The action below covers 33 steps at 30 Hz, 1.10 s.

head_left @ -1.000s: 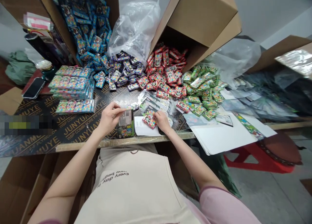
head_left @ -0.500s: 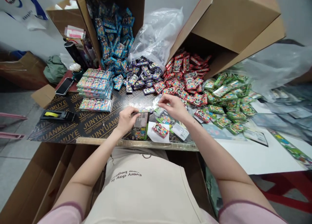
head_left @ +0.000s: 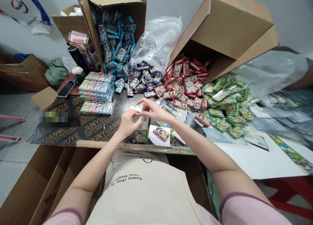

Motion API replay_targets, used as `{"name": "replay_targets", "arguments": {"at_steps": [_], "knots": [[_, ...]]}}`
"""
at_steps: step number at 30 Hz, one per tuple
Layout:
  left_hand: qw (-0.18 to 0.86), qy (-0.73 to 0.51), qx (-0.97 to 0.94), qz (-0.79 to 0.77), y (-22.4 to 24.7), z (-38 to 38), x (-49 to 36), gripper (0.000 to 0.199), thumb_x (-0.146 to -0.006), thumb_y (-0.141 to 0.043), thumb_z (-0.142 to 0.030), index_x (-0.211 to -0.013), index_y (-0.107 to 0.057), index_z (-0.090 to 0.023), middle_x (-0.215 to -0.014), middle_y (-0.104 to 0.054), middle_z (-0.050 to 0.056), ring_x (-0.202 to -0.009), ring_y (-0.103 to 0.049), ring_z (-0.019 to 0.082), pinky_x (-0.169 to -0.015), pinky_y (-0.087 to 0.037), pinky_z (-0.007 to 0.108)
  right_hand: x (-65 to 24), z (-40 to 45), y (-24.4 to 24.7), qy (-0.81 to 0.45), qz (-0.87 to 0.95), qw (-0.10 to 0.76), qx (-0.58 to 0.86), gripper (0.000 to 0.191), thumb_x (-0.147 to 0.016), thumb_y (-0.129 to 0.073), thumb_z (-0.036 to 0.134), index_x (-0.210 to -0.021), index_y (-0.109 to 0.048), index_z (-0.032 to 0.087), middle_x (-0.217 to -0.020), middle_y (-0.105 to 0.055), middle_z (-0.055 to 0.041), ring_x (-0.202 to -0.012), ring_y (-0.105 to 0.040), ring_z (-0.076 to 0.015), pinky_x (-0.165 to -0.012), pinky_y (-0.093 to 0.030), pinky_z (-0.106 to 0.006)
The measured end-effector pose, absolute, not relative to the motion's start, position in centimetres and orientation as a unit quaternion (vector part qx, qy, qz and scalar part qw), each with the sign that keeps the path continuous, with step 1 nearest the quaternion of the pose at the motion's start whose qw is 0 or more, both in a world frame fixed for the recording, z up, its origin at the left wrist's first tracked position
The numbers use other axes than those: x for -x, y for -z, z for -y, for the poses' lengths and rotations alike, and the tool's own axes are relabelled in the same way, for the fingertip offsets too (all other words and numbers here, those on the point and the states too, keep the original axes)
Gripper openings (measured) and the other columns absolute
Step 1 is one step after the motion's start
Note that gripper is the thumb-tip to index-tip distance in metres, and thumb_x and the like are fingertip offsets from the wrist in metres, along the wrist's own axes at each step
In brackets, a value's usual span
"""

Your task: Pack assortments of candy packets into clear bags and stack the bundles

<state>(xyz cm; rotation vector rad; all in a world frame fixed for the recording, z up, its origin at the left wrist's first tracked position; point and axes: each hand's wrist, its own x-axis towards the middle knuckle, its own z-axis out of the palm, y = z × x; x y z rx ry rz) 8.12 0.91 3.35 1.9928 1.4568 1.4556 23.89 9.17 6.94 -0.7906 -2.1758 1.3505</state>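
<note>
In front of me a flat packet [head_left: 140, 136] with a green and black printed front stands upright near the table's front edge. My left hand [head_left: 129, 122] is closed on its upper left part, thumb and fingers pinched at the top. My right hand [head_left: 152, 110] meets it there, thumb and fingertips pressed together at the packet's top edge. Whatever lies between the right fingertips is too small to make out. A small red box [head_left: 161, 133] rests on a white paper [head_left: 153, 138] just right of the packet. Clear plastic sleeves [head_left: 177, 110] lie behind my right wrist.
Piles of small blue boxes [head_left: 119, 55], purple boxes [head_left: 144, 78], red boxes [head_left: 187, 81] and green boxes [head_left: 231, 102] line the back. Wrapped stacks [head_left: 96, 89] stand left, near a phone [head_left: 66, 88]. Two cardboard cartons [head_left: 241, 25] lean over the piles.
My right hand has moved left from the clear plastic to the packet's top edge, beside my left hand. The left hand keeps hold of the packet.
</note>
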Motion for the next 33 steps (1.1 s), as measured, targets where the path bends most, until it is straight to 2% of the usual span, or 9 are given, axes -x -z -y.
{"name": "replay_targets", "arguments": {"at_steps": [5,8,13,18,22,25,28,30,33], "knots": [[0.126,-0.512,-0.666,-0.528,-2.7,-1.3,-9.0,0.013,-0.078,-0.070,-0.020,-0.068,-0.063,-0.017,-0.069,-0.066,0.001,-0.068,-0.063,0.015,-0.067,-0.048,0.027,-23.4,-9.0,-5.9,-0.442,0.783,0.263,0.351,0.039,-0.071,-0.064,0.013,-0.107,-0.051,0.019,-0.068,-0.048,0.0080,-0.059,-0.046,-0.0094,-0.058,-0.035,-0.022],[0.096,-0.468,-0.689,-0.545,-2.6,-1.1,-8.5,0.008,-0.085,-0.064,-0.023,-0.082,-0.069,-0.018,-0.075,-0.063,0.002,-0.072,-0.060,0.016,-0.068,-0.047,0.027,-24.3,-9.3,-4.7,-0.415,0.744,0.314,0.418,0.048,-0.070,-0.064,0.012,-0.115,-0.051,0.021,-0.076,-0.049,0.0063,-0.060,-0.047,-0.0091,-0.061,-0.039,-0.023],[-0.009,-0.284,-0.709,-0.645,-3.8,0.4,-4.8,0.029,-0.093,-0.049,-0.029,-0.110,-0.070,-0.019,-0.096,-0.062,0.012,-0.094,-0.060,0.026,-0.082,-0.049,0.040,-30.2,-9.1,-0.7,-0.286,0.751,0.267,0.532,0.015,-0.079,-0.058,0.016,-0.092,-0.065,0.018,-0.083,-0.059,-0.0022,-0.075,-0.055,-0.0158,-0.071,-0.042,-0.028],[-0.024,-0.088,-0.781,-0.617,-3.2,2.1,-1.9,0.062,-0.076,-0.073,-0.025,-0.134,-0.053,-0.020,-0.152,-0.036,0.019,-0.144,-0.021,0.043,-0.111,-0.011,0.070,-35.8,-6.6,4.7,-0.218,0.763,0.170,0.584,0.007,-0.071,-0.070,0.012,-0.066,-0.067,0.017,-0.069,-0.058,-0.0038,-0.075,-0.054,-0.0196,-0.071,-0.039,-0.030],[0.136,0.049,-0.847,-0.512,0.3,1.6,-2.5,0.080,-0.068,-0.077,-0.014,-0.140,-0.045,-0.027,-0.150,-0.042,0.016,-0.142,-0.030,0.039,-0.111,-0.005,0.072,-36.0,-5.0,7.4,-0.215,0.763,0.171,0.585,0.006,-0.073,-0.071,0.019,-0.069,-0.068,0.017,-0.073,-0.063,-0.0041,-0.075,-0.057,-0.0196,-0.071,-0.042,-0.030],[0.174,0.090,-0.847,-0.494,1.5,0.3,-3.3,0.086,-0.059,-0.085,-0.022,-0.136,-0.048,-0.023,-0.132,-0.057,0.016,-0.128,-0.048,0.037,-0.110,-0.014,0.069,-35.3,-4.4,7.9,-0.196,0.770,0.193,0.575,0.007,-0.077,-0.067,0.018,-0.069,-0.066,0.018,-0.079,-0.065,-0.0065,-0.083,-0.059,-0.0221,-0.075,-0.044,-0.032],[0.166,0.073,-0.846,-0.502,0.8,-0.6,-3.7,0.077,-0.049,-0.091,-0.029,-0.118,-0.059,-0.018,-0.114,-0.062,0.013,-0.109,-0.057,0.033,-0.102,-0.037,0.053,-35.1,-4.0,7.9,-0.185,0.785,0.209,0.553,0.014,-0.082,-0.059,0.015,-0.069,-0.065,0.018,-0.080,-0.066,-0.0076,-0.085,-0.062,-0.0225,-0.076,-0.046,-0.032],[0.205,0.025,-0.837,-0.506,-0.2,-0.7,-3.8,0.052,-0.055,-0.087,-0.027,-0.100,-0.062,-0.018,-0.098,-0.064,0.007,-0.091,-0.062,0.025,-0.083,-0.048,0.036,-35.1,-3.7,7.8,-0.182,0.794,0.211,0.540,0.019,-0.085,-0.054,0.016,-0.069,-0.064,0.019,-0.079,-0.067,-0.0075,-0.081,-0.063,-0.0223,-0.074,-0.047,-0.033],[0.262,-0.138,-0.802,-0.519,-2.0,-0.7,-3.7,0.032,-0.069,-0.077,-0.020,-0.098,-0.062,-0.020,-0.080,-0.062,-0.002,-0.072,-0.060,0.017,-0.067,-0.045,0.026,-35.1,-3.3,7.7,-0.173,0.800,0.202,0.538,0.023,-0.088,-0.048,0.017,-0.069,-0.061,0.020,-0.078,-0.066,-0.0092,-0.077,-0.062,-0.0241,-0.071,-0.046,-0.034]]}}
